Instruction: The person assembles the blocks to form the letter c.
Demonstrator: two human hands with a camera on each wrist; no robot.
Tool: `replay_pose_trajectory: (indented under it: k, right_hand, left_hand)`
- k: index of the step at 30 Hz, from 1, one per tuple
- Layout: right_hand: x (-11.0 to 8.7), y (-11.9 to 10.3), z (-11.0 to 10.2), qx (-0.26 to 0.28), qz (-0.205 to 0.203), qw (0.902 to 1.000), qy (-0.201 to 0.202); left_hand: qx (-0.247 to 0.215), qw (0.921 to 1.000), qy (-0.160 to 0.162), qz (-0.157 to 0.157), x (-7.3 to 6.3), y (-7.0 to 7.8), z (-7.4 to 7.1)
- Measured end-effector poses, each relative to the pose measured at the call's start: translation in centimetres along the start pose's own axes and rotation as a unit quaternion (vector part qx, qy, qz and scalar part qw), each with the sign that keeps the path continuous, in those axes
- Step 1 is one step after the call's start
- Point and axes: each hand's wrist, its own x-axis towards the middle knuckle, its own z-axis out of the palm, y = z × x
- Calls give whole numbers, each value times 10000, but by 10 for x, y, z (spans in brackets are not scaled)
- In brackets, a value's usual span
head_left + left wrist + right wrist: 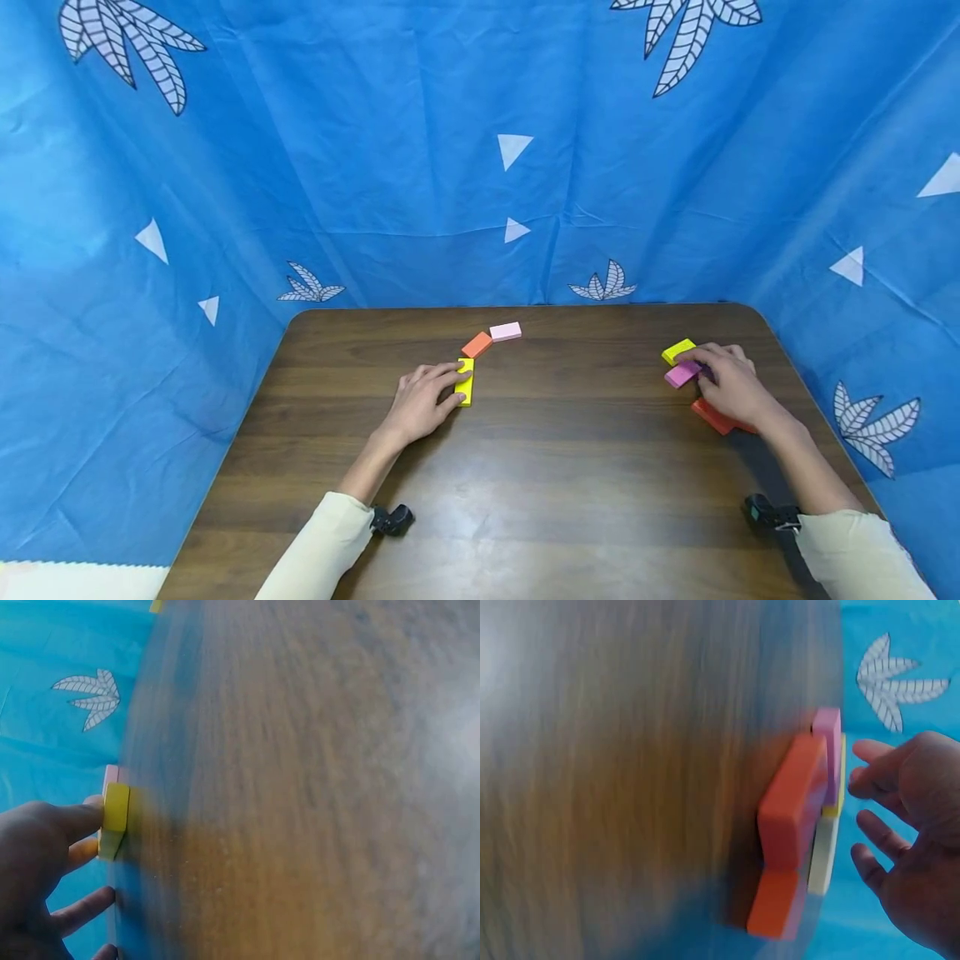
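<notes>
"Looking at the worktop (562, 467), on its left half: holding what there, with the left hand (423, 404)?"

"Gripping the yellow block (467, 389), pinched between thumb and fingers, with the thumb at the nearer end. Pointing lengthwise away from the person. Cannot tell if fully resting on the wood or a little lifted."

"And beyond this block?"

"Finding an orange block (477, 344) just beyond the far end, turned slantwise; then a pale pink block (506, 332), just beside the orange one and near the far edge. Bending all together in a row toward the right. Cannot tell if quite touching."

"Passing now to the right hand (731, 387). Gripping something also?"

"Not gripping, judging from the right wrist view: hovering just above the blocks, open, with fingers loosely bent and a narrow gap below. Covering partly the purple block (681, 375) in the head view."

"Counting which others there?"

"Seeing a second yellow block (677, 351) close beside the purple one, on the far side. Seeing also two red blocks (712, 417), set at an angle, nearer to the person. Noticing in the right wrist view a pale block (823, 859) behind the red ones."

"And around?"

"Seeing blue cloth (450, 167) behind and at both sides, light sleeves (330, 542), and a small black device (393, 521) at each wrist."
</notes>
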Motion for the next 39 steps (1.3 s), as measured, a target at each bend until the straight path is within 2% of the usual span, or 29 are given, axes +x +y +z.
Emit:
replay_pose_trajectory:
  k: [5,12,24,39]
  right_hand:
    - [-1,9,-6,-180,63,9996,-195]
    - [1,13,-5,-115,176,9984,-524]
    - [6,11,5,-406,532,9968,-442]
    - [7,9,10,-392,335,9980,-371]
  left_hand:
    - [3,10000,36,12,0,0,-1]
    - [-13,10000,-56,-33,1,0,-1]
    - [14,9999,-130,-66,1,0,-2]
    - [24,10000,-76,-57,1,1,-4]
